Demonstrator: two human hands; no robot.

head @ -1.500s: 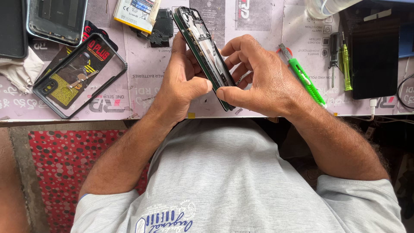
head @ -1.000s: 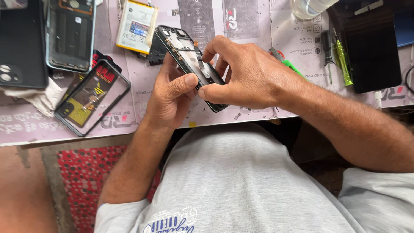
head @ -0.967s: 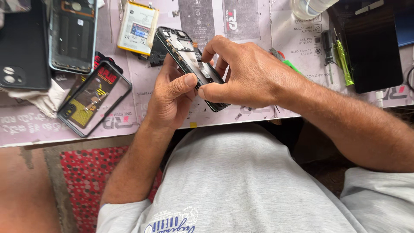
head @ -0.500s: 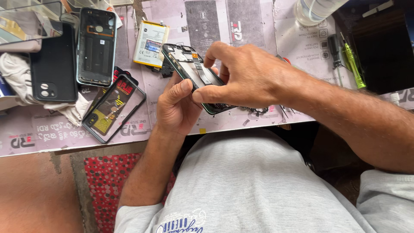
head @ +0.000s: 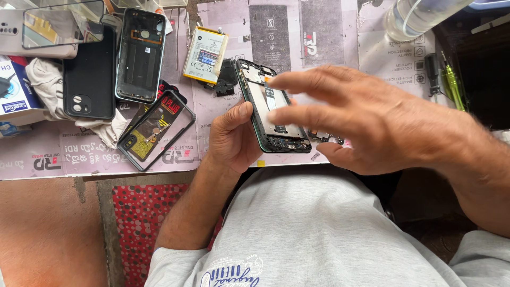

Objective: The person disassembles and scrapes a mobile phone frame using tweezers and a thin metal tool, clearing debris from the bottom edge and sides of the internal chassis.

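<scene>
While the left hand (head: 234, 141) cradles the opened black smartphone with a green-edged frame (head: 272, 114) from below and from its left side, the thumb lies along the frame's edge, so that the exposed interior faces up toward the camera. The fingers of this hand are closed around the phone, which is held just above the near edge of the worktop (head: 340, 32), tilted slightly, in front of the person's grey shirt.

The right hand (head: 382, 127) hovers over the phone's right half with its fingers (head: 303, 85) spread and extended; it is blurred, and the fingers grasp nothing that can be seen. Whether a fingertip touches the phone's interior cannot be told.

The worktop is covered by a pale printed repair mat, which keeps small parts visible. To the upper left of the phone lies a white-and-yellow flat rectangular battery (head: 205, 55), just beside some small black parts. Further left rest a dark empty phone back housing (head: 140, 56), a black phone case with a camera cut-out (head: 89, 79) lying on a white cloth, and a black-rimmed clear case with red and yellow print (head: 155, 129) near the worktop's edge. A clear glass panel (head: 62, 24) sits at the upper left. At the far right, well apart from the hands, lie a green-handled screwdriver (head: 453, 82) and a black-handled one (head: 433, 72), within reach of the right hand.
</scene>
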